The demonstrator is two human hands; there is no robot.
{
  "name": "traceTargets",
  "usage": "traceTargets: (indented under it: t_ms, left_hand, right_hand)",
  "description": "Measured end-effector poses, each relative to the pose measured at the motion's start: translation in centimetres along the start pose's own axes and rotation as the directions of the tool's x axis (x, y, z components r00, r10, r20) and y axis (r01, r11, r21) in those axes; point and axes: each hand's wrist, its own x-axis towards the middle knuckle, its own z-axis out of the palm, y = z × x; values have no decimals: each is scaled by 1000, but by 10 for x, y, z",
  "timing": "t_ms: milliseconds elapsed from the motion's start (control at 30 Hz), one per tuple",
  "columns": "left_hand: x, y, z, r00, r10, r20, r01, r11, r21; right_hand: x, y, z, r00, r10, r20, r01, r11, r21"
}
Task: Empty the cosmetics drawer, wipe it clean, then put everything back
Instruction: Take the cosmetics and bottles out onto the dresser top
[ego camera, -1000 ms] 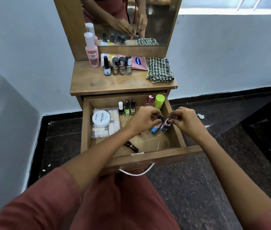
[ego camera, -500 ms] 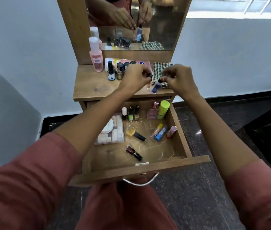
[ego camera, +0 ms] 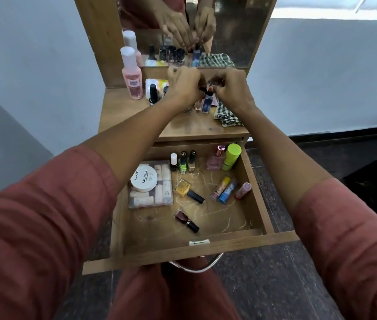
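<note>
wooden desk [ego camera: 182,128] with a mirror [ego camera: 233,31] at its back edge, and below it the cosmetics drawer [ego camera: 206,249] pulled out towards the person. both hands are over the back of the desk top, close together. the left hand [ego camera: 184,86] has its fingers curled in, tips pinching the black cap of a pale bottle [ego camera: 198,106] that stands on the desk. the right hand [ego camera: 231,88] is curled the same way, fingertips nipping the top of a blue bottle [ego camera: 206,105] just beside the pale one. how the thumbs sit is hidden from here.

a tall pink bottle [ego camera: 133,83] stands near the back left corner of the desk, with a small black-capped bottle [ego camera: 152,94] next to it. a checked cloth [ego camera: 226,115] lies crumpled by the right edge, partly under the right wrist.

the drawer still holds plenty. a clear box [ego camera: 162,197] sits along its left side with a white round tub [ego camera: 144,180] marked nail polish on top. three small polish bottles [ego camera: 182,165] stand in a row at the back edge. a pink perfume bottle [ego camera: 215,160] and a lime green canister [ego camera: 231,159] fill the back right corner. a yellow bottle [ego camera: 184,188] and a maroon bottle [ego camera: 182,215] lie flat in the middle, and three tubes [ego camera: 228,191] lie side by side near the right wall.
</note>
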Motion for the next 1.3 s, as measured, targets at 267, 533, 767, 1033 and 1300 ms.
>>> traceTargets:
  t_ms: [267,533,767,1033,1300]
  left_hand:
    - [1,-4,3,998,-60,14,60,998,4]
    - [-4,-4,3,998,-63,-16,63,998,0]
    - [-20,-1,-3,990,-37,-137,25,996,-90]
    - [-93,19,29,987,142,-73,-158,932,-325]
    - [-147,30,95,916,191,352,-85,952,-294]
  right_hand:
    - [6,3,4,999,39,19,-39,999,15]
    - [-2,3,4,998,57,20,-57,998,10]
    - [-21,4,-5,998,63,-7,-63,998,5]
    - [-82,15,-17,988,84,127,-79,996,-37]
    - [-153,41,-11,928,240,286,-207,968,-141]
